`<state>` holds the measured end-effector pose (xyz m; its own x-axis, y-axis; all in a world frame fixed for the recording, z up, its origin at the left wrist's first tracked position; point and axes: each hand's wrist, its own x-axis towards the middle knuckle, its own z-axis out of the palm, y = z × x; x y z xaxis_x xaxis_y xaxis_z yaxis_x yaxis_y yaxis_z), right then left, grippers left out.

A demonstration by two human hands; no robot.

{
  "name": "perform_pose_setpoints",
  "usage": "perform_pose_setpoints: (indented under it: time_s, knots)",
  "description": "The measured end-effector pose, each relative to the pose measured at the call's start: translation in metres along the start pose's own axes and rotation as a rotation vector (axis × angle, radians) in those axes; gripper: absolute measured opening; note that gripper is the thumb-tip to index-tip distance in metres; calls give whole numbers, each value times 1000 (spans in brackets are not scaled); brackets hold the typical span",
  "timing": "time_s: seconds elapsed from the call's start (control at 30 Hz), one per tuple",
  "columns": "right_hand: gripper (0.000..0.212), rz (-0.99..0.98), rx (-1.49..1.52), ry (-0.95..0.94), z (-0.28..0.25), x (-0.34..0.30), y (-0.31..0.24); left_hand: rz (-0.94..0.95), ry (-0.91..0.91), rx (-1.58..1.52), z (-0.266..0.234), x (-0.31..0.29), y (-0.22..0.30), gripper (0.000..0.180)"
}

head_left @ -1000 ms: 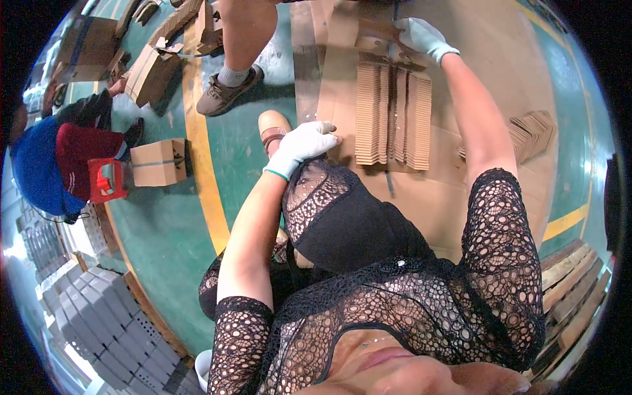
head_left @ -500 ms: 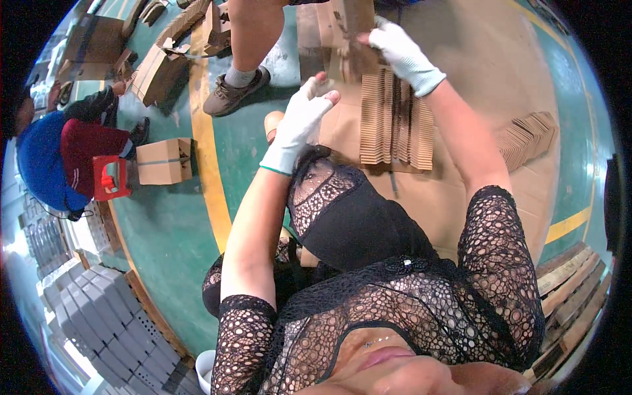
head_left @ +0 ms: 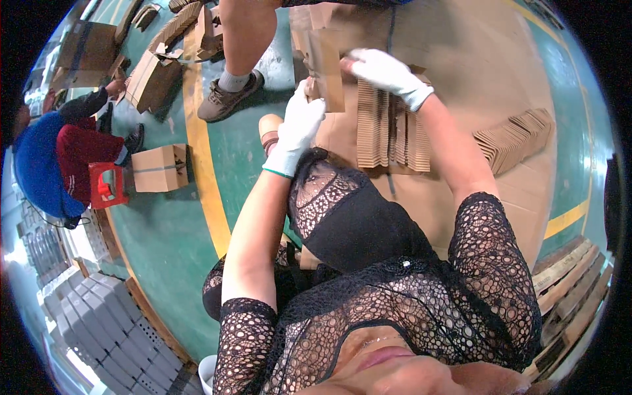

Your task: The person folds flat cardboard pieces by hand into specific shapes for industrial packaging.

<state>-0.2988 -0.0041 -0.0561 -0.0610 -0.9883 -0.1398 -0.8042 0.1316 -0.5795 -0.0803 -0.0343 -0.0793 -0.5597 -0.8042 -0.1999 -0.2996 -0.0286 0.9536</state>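
Note:
My left hand, in a white glove with bare fingertips, is closed on the lower left edge of a brown folded cardboard piece, which is blurred. Just right of that piece is my right hand, gloved the same way. Its fingers stretch left with the tips close to the cardboard's right edge; whether they touch it is unclear. Beneath the right hand stands a stack of folded cardboard pieces in tight rows, partly covered by the hand.
A flat cardboard sheet covers the floor, with another stack of folded cardboard at right. A person's shoe stands ahead on the left. Farther left, another person sits by a strapped cardboard bundle. Wooden pallets lie lower right.
My right hand has come down and left, nearer the cardboard piece. My left hand, apart from it before, has closed on its lower edge. The piece has shifted left and down.

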Motion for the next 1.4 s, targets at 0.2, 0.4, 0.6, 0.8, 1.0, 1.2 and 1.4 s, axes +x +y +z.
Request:
perform_pose_setpoints:
  time_s: [0.2,0.4,0.6,0.8,1.0,1.2,1.4]
  knots:
    - [57,459,-352,21,-20,-20,85,56,88,406,-15,23,5,44]
    - [33,272,-357,291,12,-55,67,29,95,801,-7,53,32,40]
    - [27,42,-387,541,36,-71,76,322,174,1010,21,88,21,37]
    - [31,8,-391,549,45,-78,80,388,42,1101,59,105,21,41]
    - [28,97,-285,471,34,-78,59,244,-455,910,63,107,14,51]
    - [21,153,-538,487,1,-73,38,257,-534,800,62,102,11,56]
    - [32,15,-501,422,-9,-23,60,127,-668,723,60,88,35,63]
